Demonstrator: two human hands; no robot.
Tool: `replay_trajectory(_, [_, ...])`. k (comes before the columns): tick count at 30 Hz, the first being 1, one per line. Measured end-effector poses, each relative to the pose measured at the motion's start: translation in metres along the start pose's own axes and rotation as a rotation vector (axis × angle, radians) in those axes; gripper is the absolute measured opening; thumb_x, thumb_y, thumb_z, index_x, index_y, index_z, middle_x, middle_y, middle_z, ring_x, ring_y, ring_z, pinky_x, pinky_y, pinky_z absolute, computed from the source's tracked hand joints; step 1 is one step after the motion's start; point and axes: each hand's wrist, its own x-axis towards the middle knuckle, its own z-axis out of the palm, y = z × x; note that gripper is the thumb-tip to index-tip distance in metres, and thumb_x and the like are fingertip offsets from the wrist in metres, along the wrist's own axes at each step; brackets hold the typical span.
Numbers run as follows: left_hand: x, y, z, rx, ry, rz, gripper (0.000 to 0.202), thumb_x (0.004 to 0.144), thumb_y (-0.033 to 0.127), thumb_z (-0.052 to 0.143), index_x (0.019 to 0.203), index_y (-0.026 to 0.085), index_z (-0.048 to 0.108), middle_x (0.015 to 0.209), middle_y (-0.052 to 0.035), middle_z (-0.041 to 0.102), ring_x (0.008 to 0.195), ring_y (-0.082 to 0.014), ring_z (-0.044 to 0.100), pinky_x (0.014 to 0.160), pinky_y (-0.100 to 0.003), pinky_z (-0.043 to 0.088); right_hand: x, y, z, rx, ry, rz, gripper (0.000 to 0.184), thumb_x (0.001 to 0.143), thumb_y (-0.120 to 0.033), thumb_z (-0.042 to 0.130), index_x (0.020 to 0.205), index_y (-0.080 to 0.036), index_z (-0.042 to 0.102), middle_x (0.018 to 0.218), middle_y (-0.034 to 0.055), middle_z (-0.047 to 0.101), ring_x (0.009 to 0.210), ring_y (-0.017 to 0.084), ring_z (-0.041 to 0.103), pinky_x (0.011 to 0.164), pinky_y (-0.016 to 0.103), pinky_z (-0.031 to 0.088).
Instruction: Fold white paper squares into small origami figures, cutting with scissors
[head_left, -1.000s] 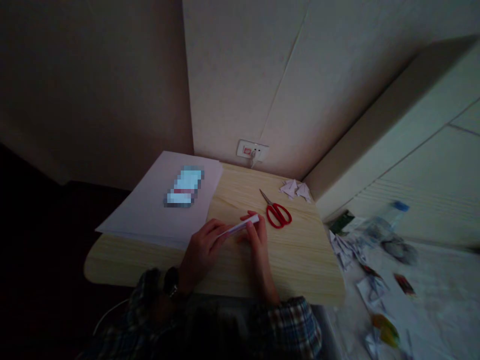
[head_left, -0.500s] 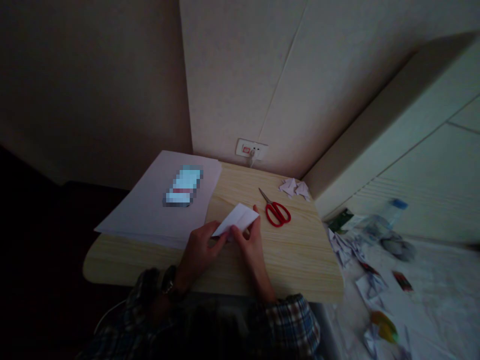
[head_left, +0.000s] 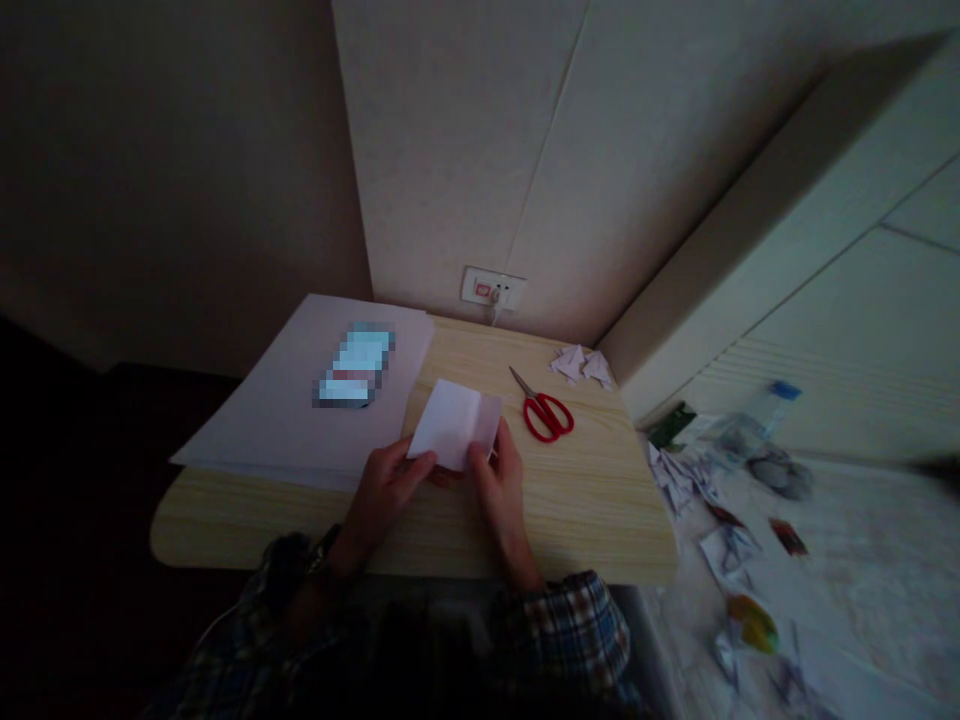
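L hand (head_left: 381, 492) + R hand (head_left: 499, 482) pinched 1 folded paper (head_left: 444, 425) over the worktop (head_left: 592, 505), left of the scissors (head_left: 533, 398). Step looked like mid-fold; next move prob. called for lining up edges w/ thumbs, then creasing.

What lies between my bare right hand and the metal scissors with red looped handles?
In the head view, only bare pale wooden tabletop shows between your right hand and the scissors; that hand holds creased white paper.

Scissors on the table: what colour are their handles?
The handles are red, seen best in the head view.
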Motion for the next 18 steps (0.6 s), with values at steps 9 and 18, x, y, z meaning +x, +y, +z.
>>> replay_trajectory(9, [0.003, 0.006, 0.0, -0.06, 0.13, -0.181, 0.026, 0.064, 0.041, 0.07, 0.071, 0.015, 0.067, 0.065, -0.0053, 0.076, 0.067, -0.0254, 0.072, 0.069, -0.033, 0.055, 0.003, -0.005, -0.008, 0.093, 0.005, 0.072, 0.023, 0.078, -0.037, 0.058, 0.065, -0.02, 0.05, 0.06, -0.005, 0.044, 0.058, 0.012, 0.039, 0.051, 0.023, 0.032])
replay_trajectory(18, [0.002, 0.011, -0.002, -0.007, 0.12, -0.262, 0.024, 0.06, 0.037, 0.074, 0.063, 0.014, 0.069, 0.064, -0.0059, 0.076, 0.068, -0.0271, 0.072, 0.067, -0.034, 0.055, 0.0, -0.008, -0.008, 0.132, -0.02, 0.065, 0.027, 0.079, -0.037, 0.059, 0.063, -0.02, 0.046, 0.059, -0.0063, 0.04, 0.057, 0.011, 0.036, 0.051, 0.023, 0.03])
